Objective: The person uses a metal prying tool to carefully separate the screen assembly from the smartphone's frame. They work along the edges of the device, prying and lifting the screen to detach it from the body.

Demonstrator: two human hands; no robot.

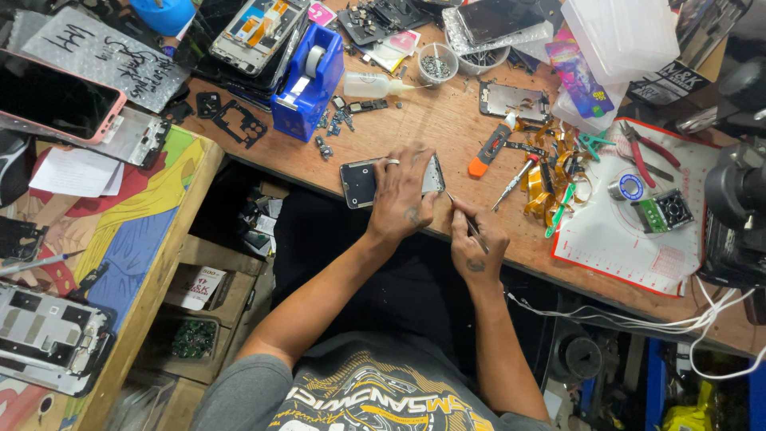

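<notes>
head view looks straight down on my two hands at the near edge of the wooden workbench [447,128]. my left hand [403,195] lies flat over an opened phone frame [359,182], fingers [415,160] spread loosely across its right half and pressing it onto the wood; a ring sits on one of them. the frame's dark left end sticks out past my knuckles, and a sliver of its metal edge shows to the right of my fingertips. my right hand [475,243] sits just beside the left, nearer my body, with the fingers [464,217] bunched together and pinching thin metal tweezers [463,214]; the tip points up and left toward the frame's right edge, close to it, though i cannot tell if it touches.

beyond my right fingers, farther up the bench, lie an orange-handled tool [488,152], a small screwdriver [515,182] and a tangle of amber flex cables [546,179]. to the right of those is a white work mat with a red border [638,247]. beyond my left fingers stands a blue tape dispenser [307,80], with a small clear squeeze bottle [375,84] and a round cup of screws [437,64] to its right. well off to the left, a pink-cased phone [56,100] rests on a colourful side table [152,231].
</notes>
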